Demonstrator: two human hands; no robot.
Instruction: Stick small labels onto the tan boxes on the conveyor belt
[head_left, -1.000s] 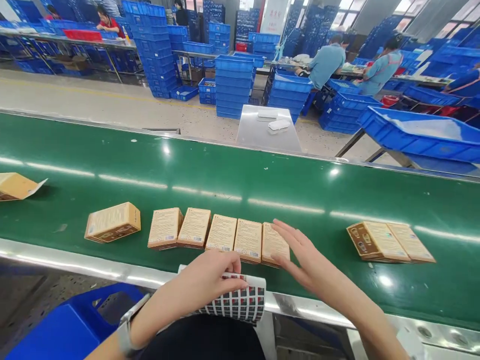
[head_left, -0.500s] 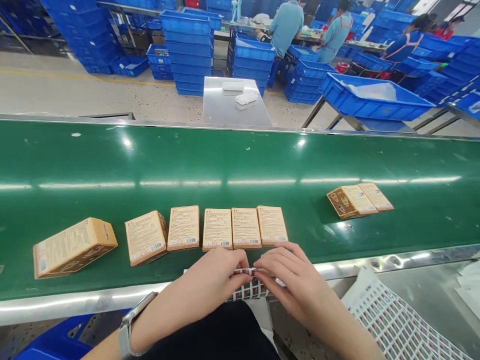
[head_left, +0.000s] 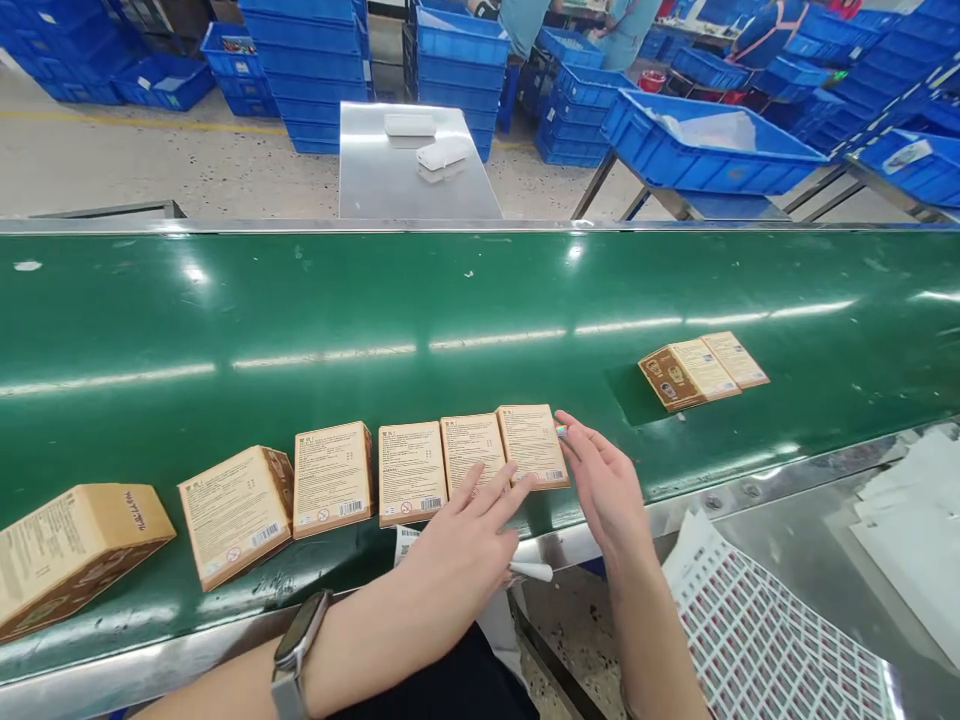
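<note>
My right hand (head_left: 604, 480) pinches a small shiny sticker (head_left: 561, 430) between thumb and fingertips, at the right edge of the rightmost box (head_left: 531, 435) in a row of tan printed cartons. My left hand (head_left: 469, 535) lies with its fingers spread over the lower part of that box and of the neighbouring box (head_left: 472, 445). Under the left palm is a rolled sticker sheet; its white rolled end (head_left: 532, 571) sticks out to the right and a barcoded corner (head_left: 406, 541) to the left. The left thumb is hidden.
More cartons (head_left: 334, 475) stand to the left on the green conveyor belt (head_left: 300, 300). Two cartons (head_left: 701, 370) sit farther right. A gridded sticker sheet (head_left: 765, 630) lies on the metal side table (head_left: 817, 540). Blue crates (head_left: 712, 150) and people are beyond the belt.
My hands have parted from the sticker sheet. The right hand moved up and right with a small sticker to the rightmost box; the left hand spread its fingers onto the boxes. The view shifted.
</note>
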